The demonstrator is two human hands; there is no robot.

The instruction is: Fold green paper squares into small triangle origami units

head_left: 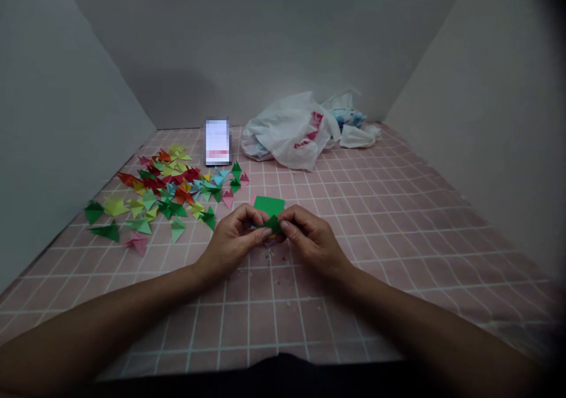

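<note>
Between both hands is a small folded piece of green origami paper (273, 223), held above the tablecloth. My left hand (236, 233) pinches its left side with thumb and forefinger. On the opposite side, my right hand (309, 236) grips it the same way, fingers closed. Just behind the hands lies a stack of square paper sheets (269, 204), a green one on top, with pink showing at the left edge. The hands hide the stack's front part. Tiny scraps are scattered on the cloth below the hands.
Many folded paper cranes (163, 191) in several colours are spread at the left. A phone (217, 142) with a lit, blurred screen stands behind them. White plastic bags (292, 130) lie against the back wall. A pink checked tablecloth (375, 239) covers the surface between the side walls.
</note>
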